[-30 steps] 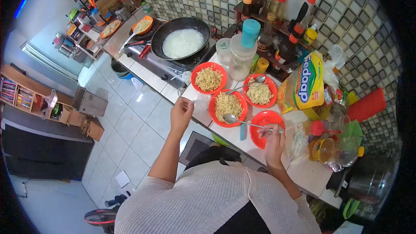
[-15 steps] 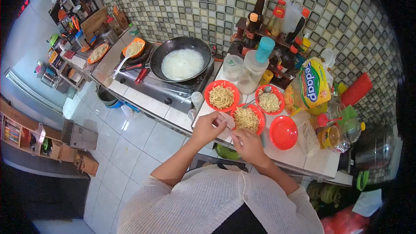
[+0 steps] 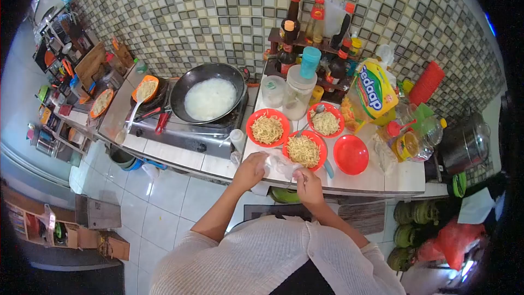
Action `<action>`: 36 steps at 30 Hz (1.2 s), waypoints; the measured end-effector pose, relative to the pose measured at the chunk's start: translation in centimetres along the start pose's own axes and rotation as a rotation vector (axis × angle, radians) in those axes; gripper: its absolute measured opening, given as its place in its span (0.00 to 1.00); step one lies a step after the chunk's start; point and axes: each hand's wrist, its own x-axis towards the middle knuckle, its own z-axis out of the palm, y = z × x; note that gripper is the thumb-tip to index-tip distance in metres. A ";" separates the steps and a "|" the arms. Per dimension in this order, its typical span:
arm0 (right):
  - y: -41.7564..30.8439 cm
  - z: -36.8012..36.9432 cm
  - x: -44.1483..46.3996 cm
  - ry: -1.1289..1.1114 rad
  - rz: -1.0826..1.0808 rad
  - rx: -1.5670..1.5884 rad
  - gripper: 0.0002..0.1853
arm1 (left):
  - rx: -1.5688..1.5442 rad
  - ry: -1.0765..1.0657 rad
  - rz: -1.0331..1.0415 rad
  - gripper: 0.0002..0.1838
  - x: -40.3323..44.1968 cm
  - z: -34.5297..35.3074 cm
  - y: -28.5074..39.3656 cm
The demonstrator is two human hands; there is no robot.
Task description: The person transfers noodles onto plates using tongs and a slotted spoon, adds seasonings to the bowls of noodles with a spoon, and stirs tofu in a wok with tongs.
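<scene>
A thin clear plastic bag (image 3: 279,164) is stretched between my two hands at the counter's front edge. My left hand (image 3: 251,170) pinches its left side, and my right hand (image 3: 309,184) has fingers closed on its right side. Just behind them is a red plate of noodles (image 3: 303,151). Two more red plates of noodles, one at the left (image 3: 267,128) and one farther back (image 3: 326,123) with a spoon, stand close by. An empty red plate (image 3: 351,154) lies to the right of my right hand. Whether my right hand also holds the spoon is hard to make out.
A black wok (image 3: 208,94) with white liquid sits on the stove (image 3: 180,139) at the left. Behind the plates stand a jar with a blue lid (image 3: 299,94) and a sauce bottle rack (image 3: 273,35). A yellow Sedaap pack (image 3: 372,92) and an oil bottle (image 3: 406,146) are at the right.
The view has turned and shifted. My right hand has left the empty red plate and come beside my left hand. The plastic bag is now spread between both hands.
</scene>
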 end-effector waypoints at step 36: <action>-1.5 -5.6 -0.5 0.270 0.234 0.562 0.19 | -0.034 0.107 -0.006 0.16 1.0 1.9 2.9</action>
